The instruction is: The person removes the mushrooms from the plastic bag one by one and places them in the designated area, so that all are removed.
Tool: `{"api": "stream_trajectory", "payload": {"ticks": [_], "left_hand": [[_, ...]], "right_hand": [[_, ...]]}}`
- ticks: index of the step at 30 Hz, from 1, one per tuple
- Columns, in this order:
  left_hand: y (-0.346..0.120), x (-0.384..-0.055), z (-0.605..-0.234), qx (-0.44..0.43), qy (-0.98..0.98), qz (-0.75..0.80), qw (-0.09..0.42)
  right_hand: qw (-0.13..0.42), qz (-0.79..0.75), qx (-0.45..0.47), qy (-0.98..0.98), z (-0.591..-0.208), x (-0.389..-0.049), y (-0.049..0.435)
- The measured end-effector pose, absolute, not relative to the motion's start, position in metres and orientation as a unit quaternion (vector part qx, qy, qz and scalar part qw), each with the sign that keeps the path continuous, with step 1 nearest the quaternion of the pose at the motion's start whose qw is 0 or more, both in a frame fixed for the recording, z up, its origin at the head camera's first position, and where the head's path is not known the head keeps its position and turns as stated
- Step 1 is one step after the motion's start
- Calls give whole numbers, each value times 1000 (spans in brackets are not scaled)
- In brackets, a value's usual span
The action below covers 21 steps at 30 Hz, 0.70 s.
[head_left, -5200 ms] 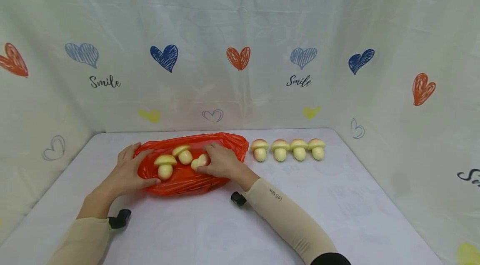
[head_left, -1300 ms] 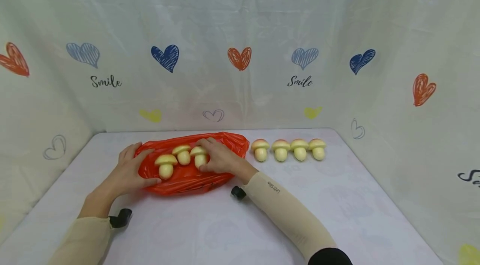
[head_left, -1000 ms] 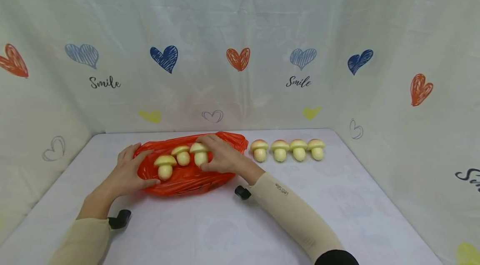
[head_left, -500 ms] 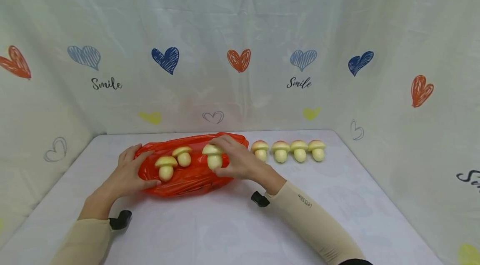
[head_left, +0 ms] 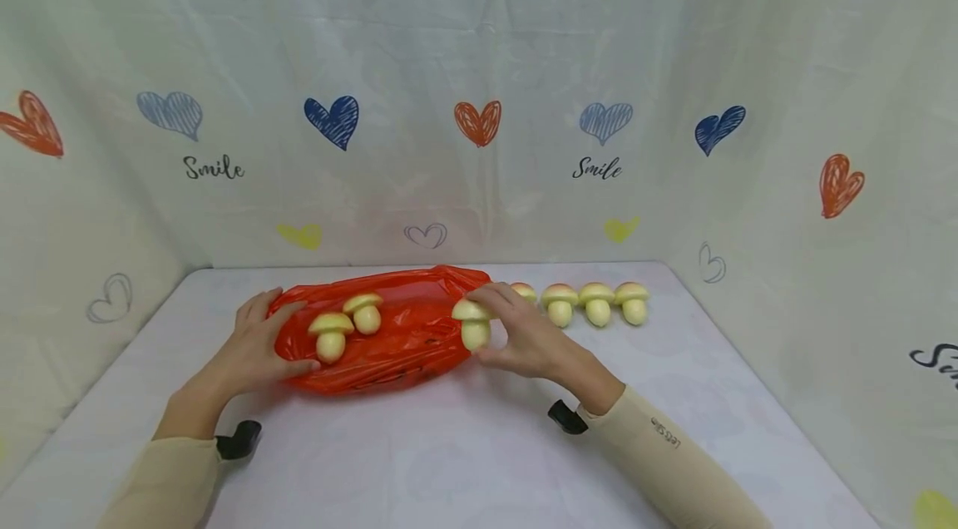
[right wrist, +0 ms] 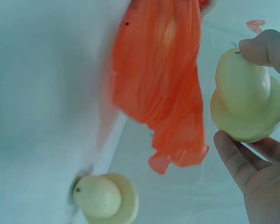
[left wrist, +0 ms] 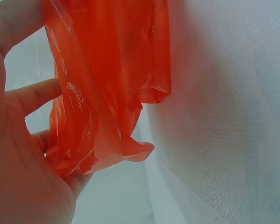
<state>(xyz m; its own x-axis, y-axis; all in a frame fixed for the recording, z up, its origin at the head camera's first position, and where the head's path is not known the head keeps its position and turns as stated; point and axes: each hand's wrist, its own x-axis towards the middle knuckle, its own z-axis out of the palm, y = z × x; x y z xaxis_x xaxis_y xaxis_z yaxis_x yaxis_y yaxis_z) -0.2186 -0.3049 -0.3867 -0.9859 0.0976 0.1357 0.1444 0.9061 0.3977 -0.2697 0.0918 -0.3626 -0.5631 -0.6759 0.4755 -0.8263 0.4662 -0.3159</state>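
My right hand (head_left: 533, 336) pinches a pale yellow toy mushroom (head_left: 474, 325) between thumb and fingers, just over the right end of a red plastic bag (head_left: 419, 317). In the right wrist view the held mushroom (right wrist: 242, 88) is raised off the white surface, its stem near the thumb. My left hand (head_left: 258, 340) holds the bag's left end, thumb on the near side and fingers at the far side. Up close, the left wrist view has the crinkled bag (left wrist: 107, 84) between thumb and fingers. Two mushrooms, a left one (head_left: 330, 336) and a right one (head_left: 365, 313), lie on the bag.
Right of the bag, several more mushrooms (head_left: 596, 303) stand in a row near the back edge; my right hand partly covers the leftmost one (head_left: 524, 291). The white table (head_left: 419, 454) ends at a printed cloth backdrop (head_left: 479, 30).
My right hand set the mushroom upright in its fingers, then carried it rightward from the bag's middle to its right end. The left hand and the other mushrooms kept their places.
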Motion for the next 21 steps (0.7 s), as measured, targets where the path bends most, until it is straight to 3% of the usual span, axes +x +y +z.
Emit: {"api": "stream_trajectory", "payload": {"ticks": [9,21], "left_hand": [[-306,-217,-387,-62,-974,-209,54],[-305,-218,-384,-60,-975,-210,52]], "right_hand": [[177,259,463,-829,-371,-268,124],[181,254,416,-854,-379,-270,173]]}}
